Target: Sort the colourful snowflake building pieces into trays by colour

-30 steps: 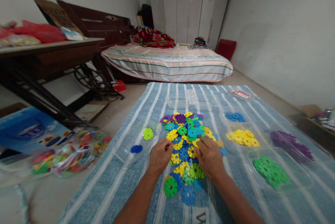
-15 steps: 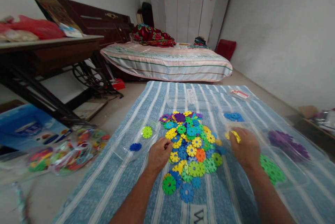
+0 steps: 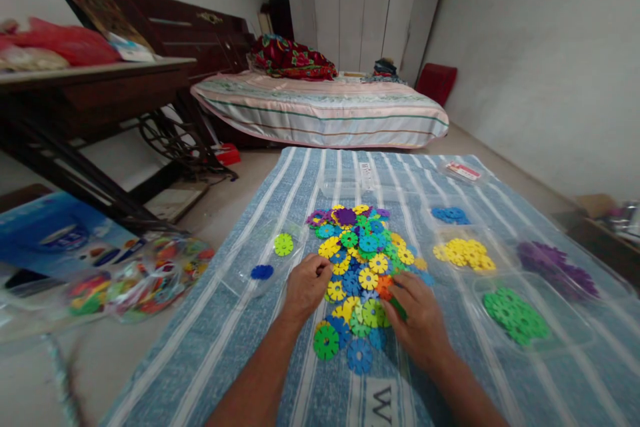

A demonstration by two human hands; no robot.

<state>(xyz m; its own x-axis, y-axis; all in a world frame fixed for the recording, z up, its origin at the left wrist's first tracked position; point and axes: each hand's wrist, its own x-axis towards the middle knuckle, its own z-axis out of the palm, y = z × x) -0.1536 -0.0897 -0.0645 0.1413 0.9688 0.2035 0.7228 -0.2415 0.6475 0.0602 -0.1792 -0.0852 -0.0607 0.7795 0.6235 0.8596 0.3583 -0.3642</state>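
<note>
A heap of notched plastic snowflake discs (image 3: 369,279) in several colours lies on the striped cloth. My left hand (image 3: 307,286) is closed at the heap's left edge with its fingertips curled together; whatever they hold, if anything, is hidden. Over the right side of the heap, my right hand (image 3: 419,317) pinches a green snowflake disc (image 3: 399,309), which is tilted between thumb and fingers. An orange disc (image 3: 385,287) lies by its fingertips. To the right, clear trays hold yellow discs (image 3: 465,254), green discs (image 3: 516,316), blue discs (image 3: 450,215) and purple discs (image 3: 555,269).
At the left, a clear tray (image 3: 240,287) holds a lime disc (image 3: 283,244) and a dark blue disc (image 3: 262,272). A clear box with a red label (image 3: 463,170) sits at the far right corner. Bags of colourful pieces (image 3: 145,284) lie on the floor beside a sewing-machine table (image 3: 100,84).
My right hand has moved left from the yellow tray to the heap. The yellow discs it held are out of its fingers, and it now grips a green one. My left hand stays about where it was.
</note>
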